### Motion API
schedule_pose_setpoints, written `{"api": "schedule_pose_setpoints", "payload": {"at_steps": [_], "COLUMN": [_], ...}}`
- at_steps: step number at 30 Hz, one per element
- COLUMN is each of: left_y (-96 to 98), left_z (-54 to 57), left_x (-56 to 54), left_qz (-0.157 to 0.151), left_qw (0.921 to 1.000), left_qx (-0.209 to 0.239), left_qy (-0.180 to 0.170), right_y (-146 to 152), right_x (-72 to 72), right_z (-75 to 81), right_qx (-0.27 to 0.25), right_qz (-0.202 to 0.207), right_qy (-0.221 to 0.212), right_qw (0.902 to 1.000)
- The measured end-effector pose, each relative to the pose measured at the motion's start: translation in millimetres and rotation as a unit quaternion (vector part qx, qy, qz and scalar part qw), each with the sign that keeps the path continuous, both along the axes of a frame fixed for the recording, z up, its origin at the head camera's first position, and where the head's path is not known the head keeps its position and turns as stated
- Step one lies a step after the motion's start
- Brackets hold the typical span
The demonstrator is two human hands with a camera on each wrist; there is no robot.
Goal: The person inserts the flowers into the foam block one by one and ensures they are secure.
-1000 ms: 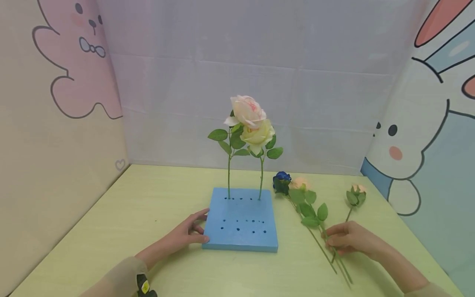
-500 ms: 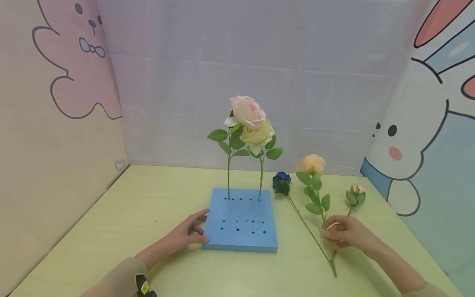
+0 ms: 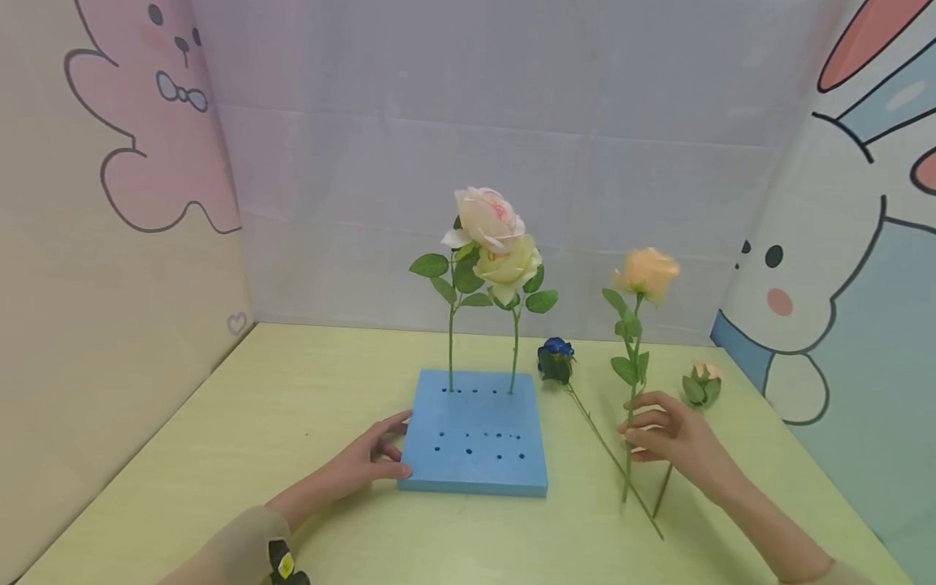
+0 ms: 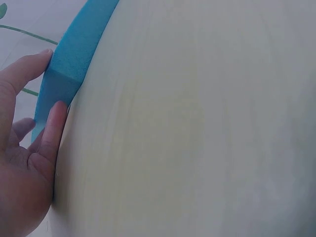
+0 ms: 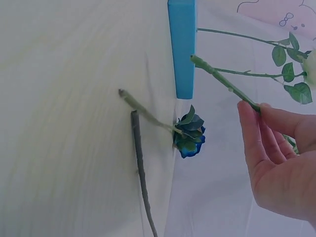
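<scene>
My right hand (image 3: 680, 443) pinches the stem of a peach rose (image 3: 647, 273) between thumb and fingers. The rose stands nearly upright, and in the right wrist view its cut stem end (image 5: 202, 63) points toward the blue block. My left hand (image 3: 361, 461) touches the left edge of the blue block (image 3: 468, 416), thumb at the front corner and fingers farther back. Rows of small holes run across the block's top. Two roses stand in its back row: a pale pink rose (image 3: 488, 219) and a cream-yellow rose (image 3: 508, 268).
A blue rose (image 3: 556, 361) lies right of the block, its stem running toward the front right. Beyond my right hand lies a smaller peach rose (image 3: 704, 385), its stem partly behind the hand. Cloth walls with cartoon animals enclose the table (image 3: 292, 390) at back and sides.
My right hand has raised the peach rose off the table, turning it from lying to nearly upright and bringing it slightly left. The left hand and the block have stayed put.
</scene>
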State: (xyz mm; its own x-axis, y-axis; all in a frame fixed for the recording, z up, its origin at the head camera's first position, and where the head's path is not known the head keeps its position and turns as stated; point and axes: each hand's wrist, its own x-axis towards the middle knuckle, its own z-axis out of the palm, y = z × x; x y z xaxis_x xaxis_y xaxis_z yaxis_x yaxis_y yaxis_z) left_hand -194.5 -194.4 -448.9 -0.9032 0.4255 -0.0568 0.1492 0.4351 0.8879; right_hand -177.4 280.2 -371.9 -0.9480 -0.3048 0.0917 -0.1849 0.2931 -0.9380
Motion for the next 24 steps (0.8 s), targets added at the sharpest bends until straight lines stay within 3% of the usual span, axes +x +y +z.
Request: {"api": "schedule_pose_setpoints", "payload": {"at_steps": [8, 13, 18, 24], "left_y": [0.5, 1.0, 0.6, 0.5], "left_z": [1.5, 1.6, 2.1, 2.8], "left_x": [0.6, 1.3, 1.7, 1.2], "left_qz": [0.003, 0.004, 0.002, 0.001], "left_qw": [1.0000, 1.0000, 1.0000, 1.0000], "left_qx": [0.001, -0.003, -0.001, 0.001], "left_qy": [-0.002, -0.003, -0.003, -0.006], "right_y": [-22, -34, -43, -47], "right_x": [4.1, 4.4, 4.8, 3.3], "right_z": [15.8, 23.5, 26.5, 33.9], "right_qx": [-0.002, -0.012, 0.020, 0.033], "right_qz": [-0.038, -0.024, 0.004, 0.025], "right_qy": [0.057, 0.085, 0.124, 0.118], "right_qw": [0.9976, 0.9960, 0.9921, 0.9922]}}
